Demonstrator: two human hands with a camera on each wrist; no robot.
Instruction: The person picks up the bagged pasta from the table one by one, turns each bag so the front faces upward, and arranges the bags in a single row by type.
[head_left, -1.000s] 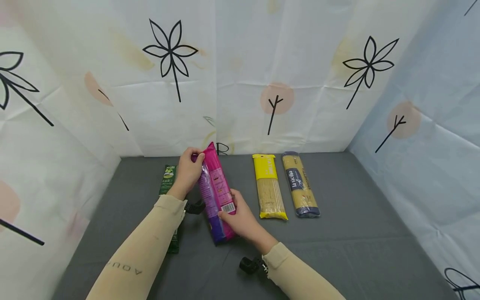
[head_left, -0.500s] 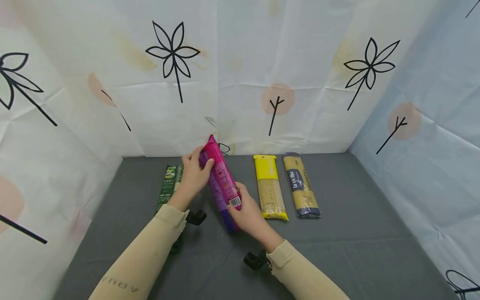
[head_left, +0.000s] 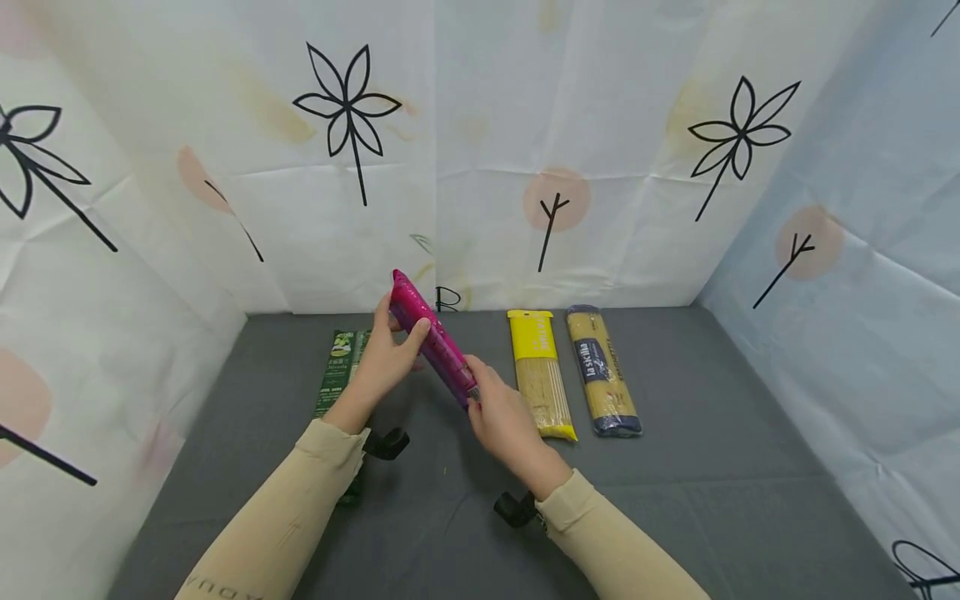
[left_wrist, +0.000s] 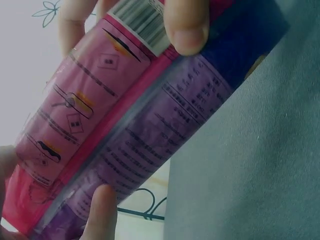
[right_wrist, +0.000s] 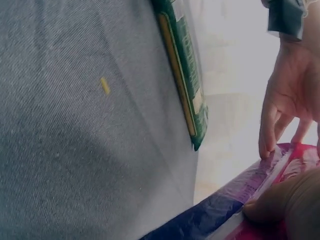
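Observation:
Both hands hold a long pink and purple packet (head_left: 438, 346) over the table, tilted with its narrow pink side towards the head camera. My left hand (head_left: 386, 358) grips the upper left end, its thumb on the near side. At the lower right end my right hand (head_left: 510, 417) grips the packet and hides that end. In the left wrist view the packet's printed back (left_wrist: 145, 130) shows small text, pictures and a barcode. A green packet (head_left: 337, 371) lies on the table, partly hidden behind my left hand and sleeve.
Right of the hands lie a yellow-topped pasta packet (head_left: 540, 375) and a blue-labelled spaghetti packet (head_left: 602, 371). A small yellow bit (right_wrist: 104, 85) lies on the grey tablecloth (head_left: 675, 517). Patterned white curtains (head_left: 480, 125) stand behind and at both sides.
The pink and purple packet has been lifted and turned, from its broad printed back to its narrow side in the head view. My right hand has moved up and right with its lower end.

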